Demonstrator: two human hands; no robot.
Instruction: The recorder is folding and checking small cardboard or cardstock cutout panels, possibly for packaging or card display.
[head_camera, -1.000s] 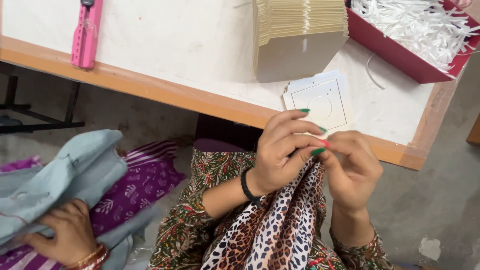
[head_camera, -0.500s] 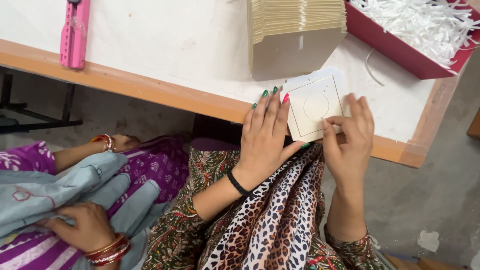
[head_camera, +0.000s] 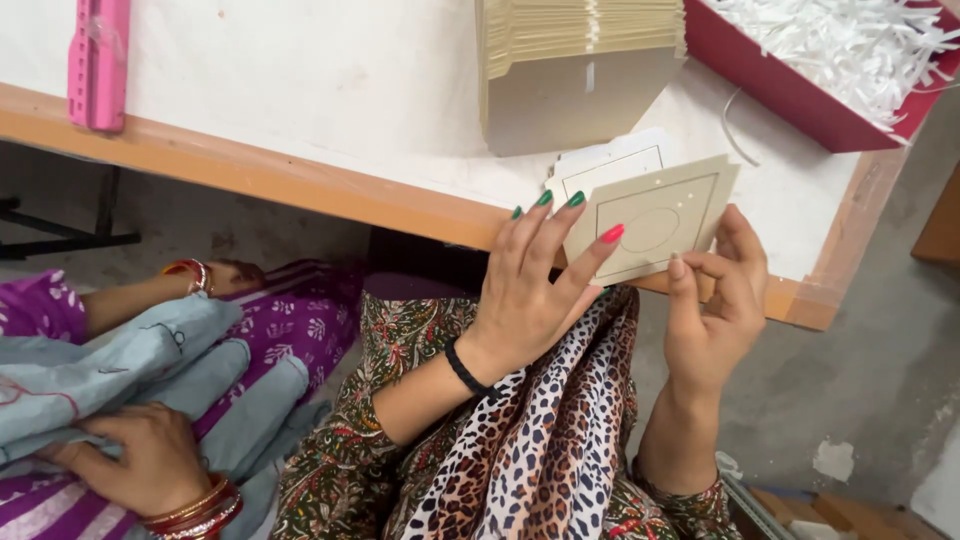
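Note:
A beige card (head_camera: 655, 215) with a printed frame and circle is held above the table's front edge by both my hands. My left hand (head_camera: 535, 285), with green and red nails and a black wristband, grips its left side. My right hand (head_camera: 715, 305) pinches its lower right edge. Just behind it lies a small pile of white cards (head_camera: 610, 165) on the white tabletop (head_camera: 300, 90).
A tall stack of beige cards (head_camera: 580, 60) stands at the back. A red box of white paper shreds (head_camera: 830, 60) sits at the right. A pink tool (head_camera: 97, 60) lies far left. Another person's hands (head_camera: 150, 455) hold grey cloth at the lower left.
My hands rose from my lap to the table edge and lifted a beige card off the pile. The person at the left shifted the grey cloth.

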